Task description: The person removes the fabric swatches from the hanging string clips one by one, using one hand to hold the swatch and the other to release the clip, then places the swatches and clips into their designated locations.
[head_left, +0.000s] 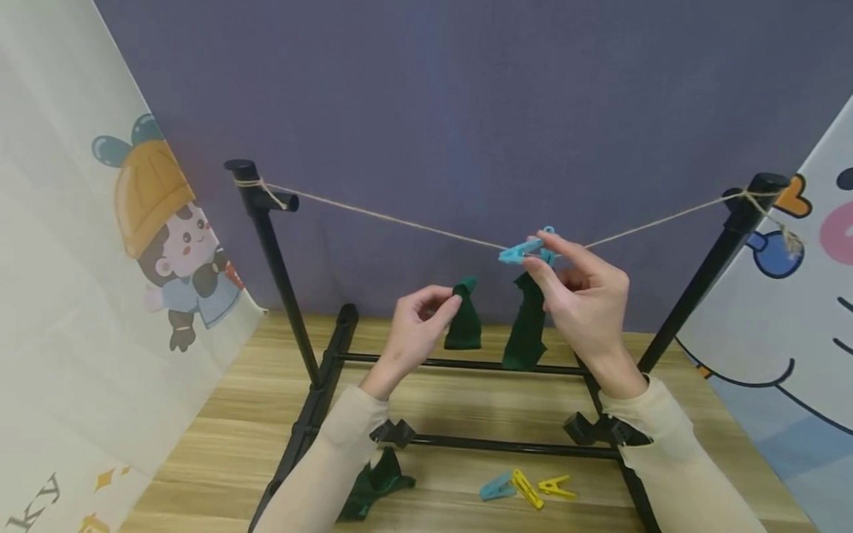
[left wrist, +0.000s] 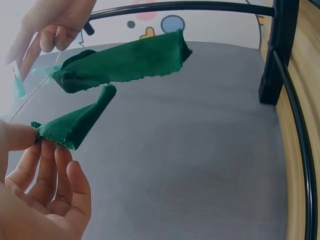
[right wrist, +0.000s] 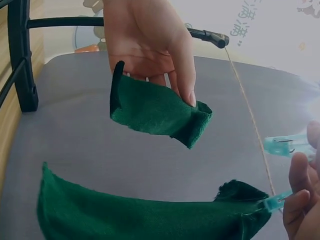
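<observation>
My left hand (head_left: pixel 416 326) pinches a small green cloth piece (head_left: pixel 464 322) by its upper edge between thumb and fingers, below the twine line (head_left: pixel 393 217). A longer green cloth strip (head_left: pixel 525 326) hangs just to its right. In the right wrist view a light blue clothespin (right wrist: pixel 276 201) grips this strip's top at the twine. My right hand (head_left: pixel 589 303) holds a second light blue clothespin (head_left: pixel 516 254) between thumb and index finger, beside the twine. The fingers partly cover the clipped clothespin in the head view.
Black tube posts (head_left: pixel 283 281) carry the twine, joined by crossbars (head_left: pixel 506 445) over the wooden tabletop (head_left: pixel 220 444). In front lie a blue clothespin (head_left: pixel 497 487), a yellow clothespin (head_left: pixel 526 488), another yellow clothespin (head_left: pixel 557 486) and a crumpled green cloth (head_left: pixel 376 485).
</observation>
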A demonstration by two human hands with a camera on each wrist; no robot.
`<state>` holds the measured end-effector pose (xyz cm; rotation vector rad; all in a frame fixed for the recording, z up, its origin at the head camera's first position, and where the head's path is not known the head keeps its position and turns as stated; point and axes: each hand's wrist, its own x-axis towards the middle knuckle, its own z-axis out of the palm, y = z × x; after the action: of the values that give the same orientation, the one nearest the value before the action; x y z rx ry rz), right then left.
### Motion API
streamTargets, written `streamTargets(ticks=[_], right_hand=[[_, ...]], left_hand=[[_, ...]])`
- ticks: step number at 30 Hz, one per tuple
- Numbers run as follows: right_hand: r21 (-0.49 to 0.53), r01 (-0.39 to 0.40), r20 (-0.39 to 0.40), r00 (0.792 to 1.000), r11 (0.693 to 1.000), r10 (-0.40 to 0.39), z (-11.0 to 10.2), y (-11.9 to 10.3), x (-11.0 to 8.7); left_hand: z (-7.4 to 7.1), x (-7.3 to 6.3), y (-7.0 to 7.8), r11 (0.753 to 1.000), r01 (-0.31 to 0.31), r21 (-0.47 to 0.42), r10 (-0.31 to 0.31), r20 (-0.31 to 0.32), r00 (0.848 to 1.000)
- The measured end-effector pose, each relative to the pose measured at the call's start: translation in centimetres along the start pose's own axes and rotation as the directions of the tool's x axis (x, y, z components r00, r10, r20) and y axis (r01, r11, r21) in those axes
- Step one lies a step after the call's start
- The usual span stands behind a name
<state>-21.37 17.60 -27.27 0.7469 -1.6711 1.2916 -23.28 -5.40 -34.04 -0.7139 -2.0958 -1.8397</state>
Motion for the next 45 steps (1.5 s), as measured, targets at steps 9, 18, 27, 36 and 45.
streamTargets(ticks=[9, 18, 27, 36, 45], right_hand=[[-0.035, -0.052, 0.022, 0.998, 0.998, 0.053, -0.1, 0.5, -1.1], [-0.024, -0.047, 0.040, 0.998, 0.999, 0.048, -0.1, 1.1, -2.3], [-0.005, -0.050, 0.050, 0.998, 0.999, 0.050, -0.2, 1.7, -3.3], [0.005, -0.091, 0.061, 0.994, 0.996, 0.090, -0.5, 2.1, -4.7], [0.025, -0.120, 0.090, 0.989, 0.992, 0.117, -0.9, 2.8, -6.2]], left_hand=[[-0.7, -0.5, -0.8, 0.999, 0.053, -0.002, -0.053, 0.007, 0.999], [-0.9, -1.5, -1.4, 0.997, 0.081, 0.010, -0.081, 0.026, 0.996], [-1.2, -2.0, -1.6, 0.994, 0.108, 0.008, -0.109, 0.021, 0.994], [-1.4, -2.7, -2.0, 0.991, 0.135, 0.016, -0.135, 0.030, 0.990], [-1.6, -3.4, -2.4, 0.987, 0.152, 0.047, -0.154, 0.051, 0.987]])
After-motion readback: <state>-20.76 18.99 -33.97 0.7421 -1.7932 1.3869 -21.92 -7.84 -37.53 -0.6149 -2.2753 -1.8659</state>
